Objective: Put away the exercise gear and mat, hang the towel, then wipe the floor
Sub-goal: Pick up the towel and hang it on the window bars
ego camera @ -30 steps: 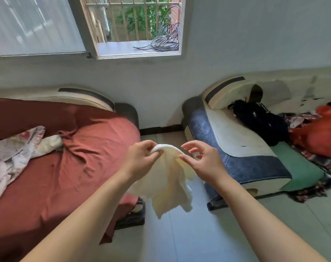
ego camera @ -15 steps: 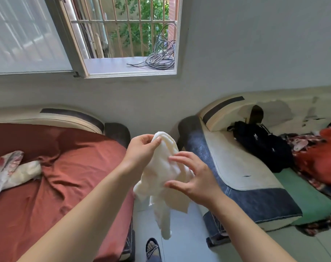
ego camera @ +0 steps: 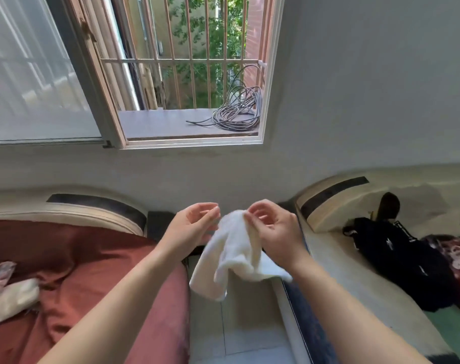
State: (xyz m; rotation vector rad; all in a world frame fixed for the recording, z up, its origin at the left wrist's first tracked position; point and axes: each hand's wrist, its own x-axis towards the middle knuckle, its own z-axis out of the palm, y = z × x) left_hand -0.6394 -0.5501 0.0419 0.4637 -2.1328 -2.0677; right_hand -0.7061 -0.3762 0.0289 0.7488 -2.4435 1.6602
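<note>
A white towel (ego camera: 234,256) hangs in front of me, between the two sofas and below the window. My right hand (ego camera: 275,228) pinches its bunched top edge, and the cloth drapes down and to the left. My left hand (ego camera: 193,225) is right beside the towel's upper left edge with fingers loosely curled and a gap between thumb and fingers. I cannot make out whether it touches the cloth.
A sofa under a red cover (ego camera: 87,271) is on the left with light cloths (ego camera: 8,292) on it. The right sofa (ego camera: 336,261) carries a black bag (ego camera: 397,261). The open barred window (ego camera: 197,74) has a cable coil (ego camera: 236,111) on its sill. A narrow strip of tiled floor (ego camera: 239,332) runs between the sofas.
My view has tilted up toward the window. My right hand went from touching the towel's front to pinching its top, and my left hand has loosened its hold there.
</note>
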